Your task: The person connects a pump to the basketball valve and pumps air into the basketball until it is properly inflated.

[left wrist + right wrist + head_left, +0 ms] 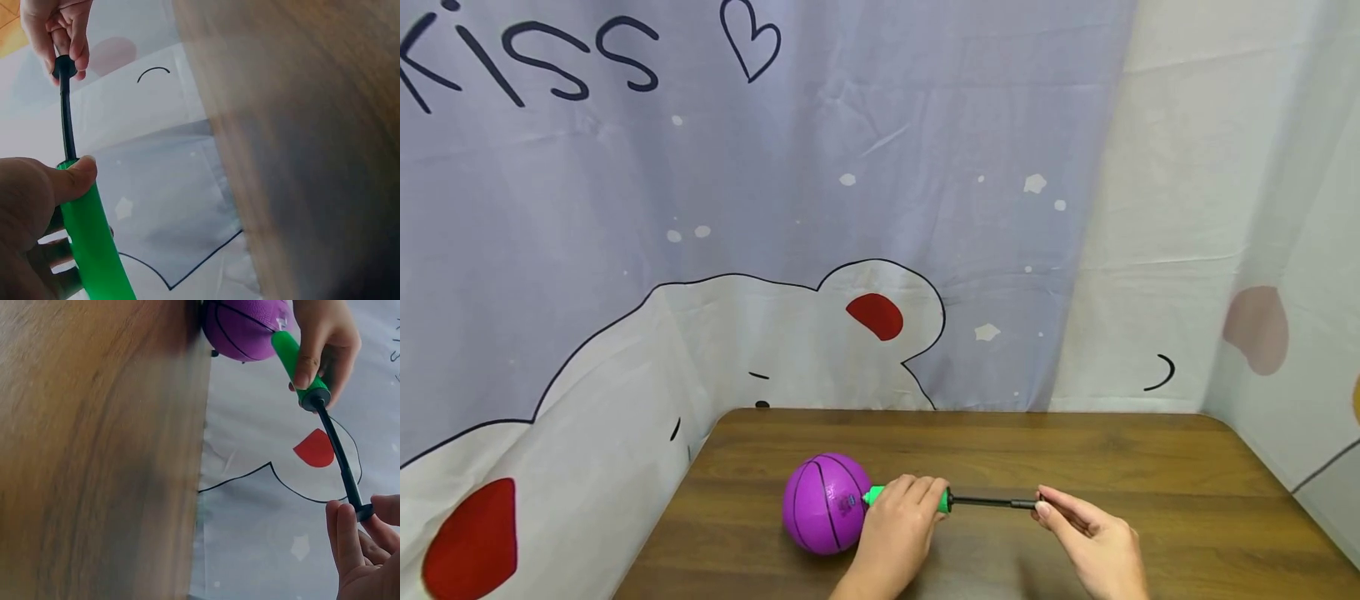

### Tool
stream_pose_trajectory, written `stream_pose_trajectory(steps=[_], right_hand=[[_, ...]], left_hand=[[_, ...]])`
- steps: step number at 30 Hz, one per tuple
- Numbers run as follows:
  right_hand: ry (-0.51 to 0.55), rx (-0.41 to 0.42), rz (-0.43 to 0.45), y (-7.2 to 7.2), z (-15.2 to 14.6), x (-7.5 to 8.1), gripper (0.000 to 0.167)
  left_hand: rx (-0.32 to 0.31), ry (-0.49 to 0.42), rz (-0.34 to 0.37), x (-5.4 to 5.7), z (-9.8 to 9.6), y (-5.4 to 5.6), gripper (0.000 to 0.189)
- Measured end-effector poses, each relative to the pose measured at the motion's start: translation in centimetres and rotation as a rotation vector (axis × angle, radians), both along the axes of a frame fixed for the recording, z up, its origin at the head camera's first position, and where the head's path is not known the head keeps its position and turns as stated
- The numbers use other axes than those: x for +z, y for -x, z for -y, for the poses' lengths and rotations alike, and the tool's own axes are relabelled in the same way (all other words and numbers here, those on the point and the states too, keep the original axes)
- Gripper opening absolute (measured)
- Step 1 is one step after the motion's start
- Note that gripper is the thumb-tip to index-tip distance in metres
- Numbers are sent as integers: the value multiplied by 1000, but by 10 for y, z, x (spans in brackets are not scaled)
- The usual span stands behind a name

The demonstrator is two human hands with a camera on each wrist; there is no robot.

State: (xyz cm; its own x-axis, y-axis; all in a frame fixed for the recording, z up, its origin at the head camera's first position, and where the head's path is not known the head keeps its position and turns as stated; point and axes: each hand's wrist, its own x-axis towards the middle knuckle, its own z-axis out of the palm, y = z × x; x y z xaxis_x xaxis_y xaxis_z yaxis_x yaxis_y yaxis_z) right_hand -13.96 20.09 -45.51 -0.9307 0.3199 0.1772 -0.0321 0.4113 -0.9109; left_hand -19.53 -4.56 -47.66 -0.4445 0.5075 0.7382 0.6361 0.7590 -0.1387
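Observation:
A purple ball (824, 505) with black seam lines sits on the wooden table, left of both hands. My left hand (901, 530) grips the green barrel of a hand pump (94, 240), with fingers over the top and thumb along its near end in the left wrist view. The pump's nozzle end meets the right side of the ball. Its black rod (337, 450) is drawn well out to the right. At the rod's end my right hand (1093, 542) pinches the small black handle (364, 512) between thumb and fingers.
The brown wooden table (1187, 483) spreads around the ball and hands. Behind it hangs a printed curtain (880, 167) with bear drawings, lettering and a heart; its folds reach the table's back and side edges.

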Motion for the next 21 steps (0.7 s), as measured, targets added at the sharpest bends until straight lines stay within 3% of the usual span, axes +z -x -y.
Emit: stream_pose_trajectory(steps=[9, 14, 21], right_hand=[[-72, -13, 12, 4, 26, -4, 34], [-32, 26, -43, 8, 48, -10, 30], [54, 93, 16, 11, 56, -12, 34]], left_hand=[[-22, -26, -99, -6, -8, -1, 43], [-21, -10, -94, -7, -15, -4, 44], [-7, 26, -61, -6, -14, -7, 46]])
